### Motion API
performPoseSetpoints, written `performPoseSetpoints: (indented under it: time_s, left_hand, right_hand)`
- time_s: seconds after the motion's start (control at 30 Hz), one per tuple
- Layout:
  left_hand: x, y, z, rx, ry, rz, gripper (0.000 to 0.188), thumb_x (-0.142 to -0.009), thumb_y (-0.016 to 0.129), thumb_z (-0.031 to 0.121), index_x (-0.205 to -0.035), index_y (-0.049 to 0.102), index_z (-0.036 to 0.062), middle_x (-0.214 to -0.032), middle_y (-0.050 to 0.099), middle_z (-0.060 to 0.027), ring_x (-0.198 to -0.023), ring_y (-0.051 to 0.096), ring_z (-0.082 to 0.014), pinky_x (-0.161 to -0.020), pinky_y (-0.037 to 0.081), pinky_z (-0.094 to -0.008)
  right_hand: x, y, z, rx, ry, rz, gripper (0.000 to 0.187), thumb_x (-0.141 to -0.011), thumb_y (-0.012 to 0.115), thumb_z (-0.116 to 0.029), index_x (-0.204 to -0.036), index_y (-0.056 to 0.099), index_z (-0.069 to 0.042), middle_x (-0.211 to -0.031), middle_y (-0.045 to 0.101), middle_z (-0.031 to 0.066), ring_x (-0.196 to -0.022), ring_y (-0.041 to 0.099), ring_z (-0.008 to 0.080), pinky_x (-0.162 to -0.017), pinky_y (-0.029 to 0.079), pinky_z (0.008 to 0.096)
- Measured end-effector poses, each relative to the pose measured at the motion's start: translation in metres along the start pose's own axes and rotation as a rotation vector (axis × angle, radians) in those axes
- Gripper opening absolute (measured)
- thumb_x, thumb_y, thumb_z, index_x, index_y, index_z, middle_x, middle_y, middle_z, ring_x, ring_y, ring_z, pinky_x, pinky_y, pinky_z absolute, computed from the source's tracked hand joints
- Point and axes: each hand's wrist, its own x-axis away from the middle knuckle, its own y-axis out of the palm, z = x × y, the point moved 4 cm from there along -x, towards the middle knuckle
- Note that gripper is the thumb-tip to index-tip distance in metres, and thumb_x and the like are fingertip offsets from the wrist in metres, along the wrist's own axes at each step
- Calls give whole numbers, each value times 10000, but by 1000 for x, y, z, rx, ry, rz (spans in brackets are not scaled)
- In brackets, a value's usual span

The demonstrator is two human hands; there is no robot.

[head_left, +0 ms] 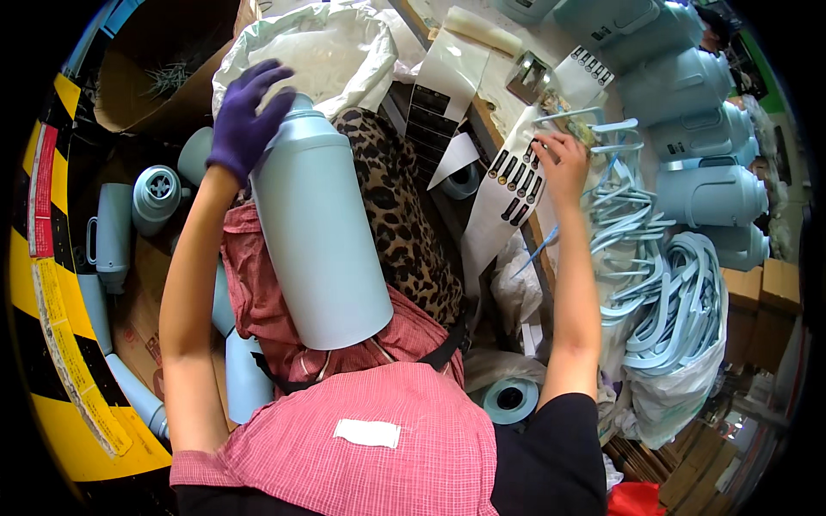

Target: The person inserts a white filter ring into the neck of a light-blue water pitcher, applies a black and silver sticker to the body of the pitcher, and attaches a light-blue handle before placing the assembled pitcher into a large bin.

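We spread the purple-gloved left grip (243, 127) at the neck of the light-blue flask (318, 232), which extends below it. Our right grip (563, 165) touches the label strip (514, 193) to its left; we cannot tell whether it pinches.

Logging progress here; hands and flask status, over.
Gloved left hand at top of blue flask. Bare right hand at label sheet. Flask base toward pink apron. Handle heap beside right forearm.
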Motion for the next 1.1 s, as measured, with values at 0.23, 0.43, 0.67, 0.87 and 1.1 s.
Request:
performPoseSetpoints:
  time_s: [0.23, 0.43, 0.67, 0.87, 1.1]
  left_hand:
    - [85, -47, -10, 314, -250, 135, 300, -986, 661, 99, -1262, 719, -4, -1407, 642, -168, -1322, 599, -266, -1132, 436, -375]
    - [154, -50, -15, 477, -454, 182, 309, -1026, 590, 59, -1299, 666, -64, -1436, 618, -136, -1291, 592, -197, -1111, 429, -321]
    - [204, -47, -12, 596, -603, 249, 361, -1014, 600, 32, -1366, 611, -50, -1369, 652, -101, -1227, 619, -150, -1082, 447, -286]
    - [214, -67, 42, 330, -376, 337, 282, -1002, 586, 29, -1266, 664, -32, -1293, 675, -122, -1208, 629, -217, -1072, 462, -340]
    - [160, -52, 88, 392, -224, 133, 297, -1054, 582, 264, -1180, 704, 24, -1250, 677, -147, -1170, 618, -309, -1051, 446, -399]
  right_hand:
    - [-9, 1, -7, -308, 113, -28, 152, -876, 806, -212, -996, 814, -120, -1056, 716, 30, -961, 679, 237, -850, 529, 350]
    - [-9, 0, -8, -167, 52, -11, 143, -891, 794, -214, -994, 810, -116, -1067, 733, 20, -956, 704, 220, -822, 540, 335]
    - [-3, -14, -51, 56, -123, 127, 89, -893, 782, -173, -960, 795, -116, -1031, 747, 2, -831, 717, 234, -740, 557, 351]
    - [47, -69, -172, -239, -121, 98, 128, -829, 830, -9, -937, 761, -14, -1023, 710, 107, -1002, 667, 250, -918, 515, 355]
    - [64, -16, -325, -1390, 241, -299, 112, -832, 842, 11, -930, 790, 2, -1257, 607, 96, -1190, 561, 189, -1027, 423, 324]
